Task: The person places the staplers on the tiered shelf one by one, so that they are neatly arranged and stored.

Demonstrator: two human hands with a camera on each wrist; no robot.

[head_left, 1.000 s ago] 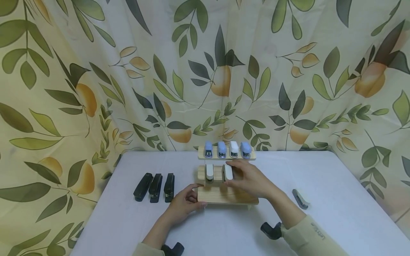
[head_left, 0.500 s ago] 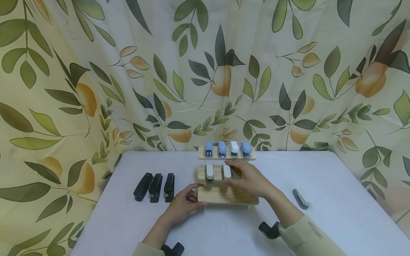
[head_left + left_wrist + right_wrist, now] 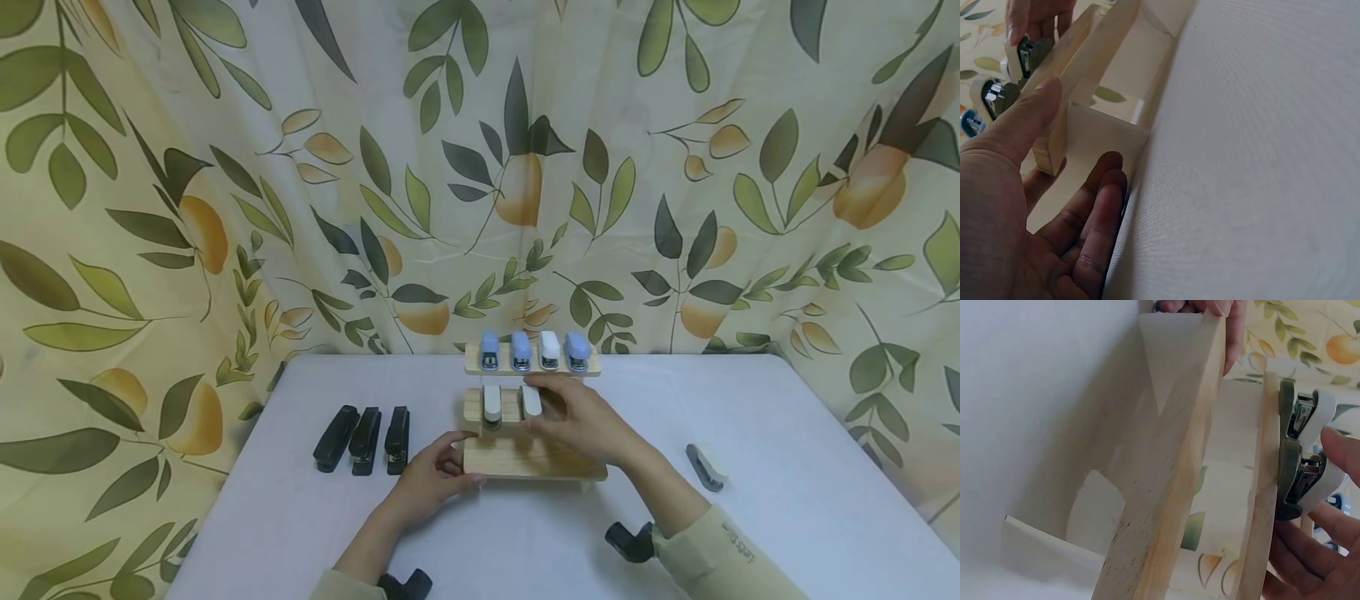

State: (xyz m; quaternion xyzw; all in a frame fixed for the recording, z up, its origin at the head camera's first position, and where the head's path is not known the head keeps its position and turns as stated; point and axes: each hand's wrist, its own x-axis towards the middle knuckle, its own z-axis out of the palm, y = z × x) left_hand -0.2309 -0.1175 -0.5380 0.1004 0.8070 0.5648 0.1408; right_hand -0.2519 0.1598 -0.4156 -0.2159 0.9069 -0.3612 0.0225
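My left hand [image 3: 431, 482] grips the left end of the wooden display rack's [image 3: 525, 462] front step, thumb on top and a finger beneath, as the left wrist view shows. On the middle step, my right hand [image 3: 583, 421] pinches a small white stapler [image 3: 531, 402] with a dark green base [image 3: 1290, 478]. Another stapler [image 3: 491, 403] of the same kind stands to its left on that step. Up on the back step stand several mini staplers, light blue ones [image 3: 520, 350] and a white one [image 3: 549, 350]. The front step's visible surface is bare wood.
Three black staplers [image 3: 364, 442] lie side by side on the white-covered table [image 3: 300, 533], left of the rack. One white and grey stapler [image 3: 707, 467] lies at the right, beyond my right forearm. A leaf-patterned curtain [image 3: 480, 167] hangs behind the table.
My right hand has shifted slightly left with the white stapler, which has turned straighter and moved nearer its neighbour. My left hand has stayed on the rack.
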